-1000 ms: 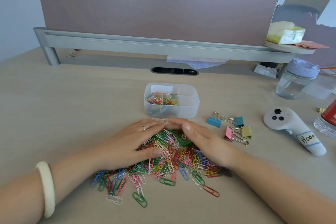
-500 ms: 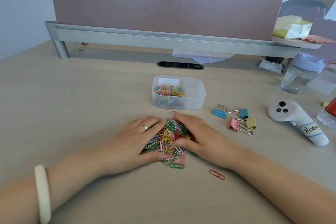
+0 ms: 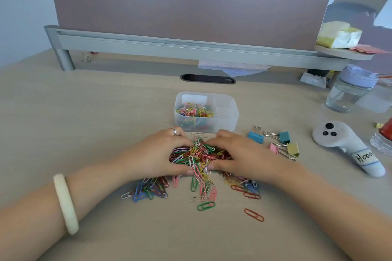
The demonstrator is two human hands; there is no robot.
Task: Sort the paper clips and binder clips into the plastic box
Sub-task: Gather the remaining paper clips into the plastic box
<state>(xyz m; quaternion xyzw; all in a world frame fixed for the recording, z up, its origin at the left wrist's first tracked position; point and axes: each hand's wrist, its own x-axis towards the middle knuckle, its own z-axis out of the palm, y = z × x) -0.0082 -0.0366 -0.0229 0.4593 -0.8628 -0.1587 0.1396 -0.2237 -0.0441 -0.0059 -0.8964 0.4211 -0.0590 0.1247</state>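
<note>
Cupping a heap of paper clips (image 3: 199,154) between them, the left hand (image 3: 161,152) and the right hand (image 3: 239,152) meet over the surface (image 3: 84,123), just on the near side of the plastic box (image 3: 224,125). Each grip curls round its own side of the heap, with the fingers bent over the far edge and the thumbs pressed in at the near edge, their tips close together. Loose clips (image 3: 148,190) lie scattered on the surface under and nearer than the hands, and a single red clip (image 3: 254,215) lies apart at the near right. More coloured paper clips fill the left part of the box. Four binder clips (image 3: 284,137), blue, teal, pink and yellow, lie just right of the right hand. Farther right rests a white controller (image 3: 343,144). The left hand wears a ring (image 3: 174,131), and its wrist a pale bracelet (image 3: 65,203).
</note>
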